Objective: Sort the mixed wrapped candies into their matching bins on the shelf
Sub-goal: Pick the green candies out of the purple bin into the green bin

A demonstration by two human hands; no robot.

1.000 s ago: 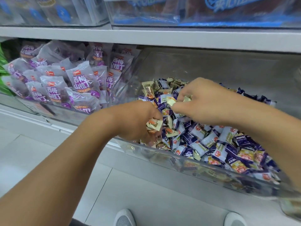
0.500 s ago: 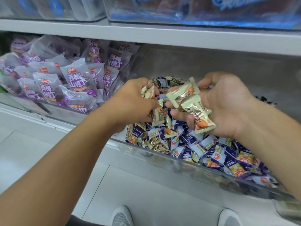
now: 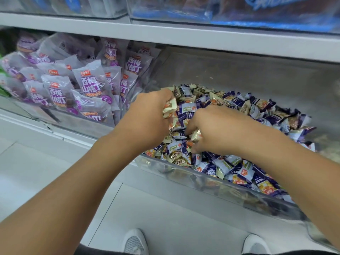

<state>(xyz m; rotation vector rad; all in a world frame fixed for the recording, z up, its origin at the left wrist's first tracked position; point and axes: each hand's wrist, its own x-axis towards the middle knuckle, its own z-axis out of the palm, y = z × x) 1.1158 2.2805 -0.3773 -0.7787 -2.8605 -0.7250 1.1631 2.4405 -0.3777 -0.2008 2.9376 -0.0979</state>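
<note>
Shop shelf (image 3: 202,36), clear bin (image 3: 211,178) heaped with mixed candies (image 3: 261,115). Left hand (image 3: 147,115) clenched on cream wrappers (image 3: 168,108), hoarding likely strays; right hand (image 3: 215,129) curled in, pinching another.

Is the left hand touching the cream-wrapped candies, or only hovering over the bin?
Touching. The head view shows the left hand gripping a bunch of cream-wrapped candies, wrappers sticking out from its curled fingers.

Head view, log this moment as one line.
left hand: holds cream candies | right hand: digging in pile | bin: mixed
</note>
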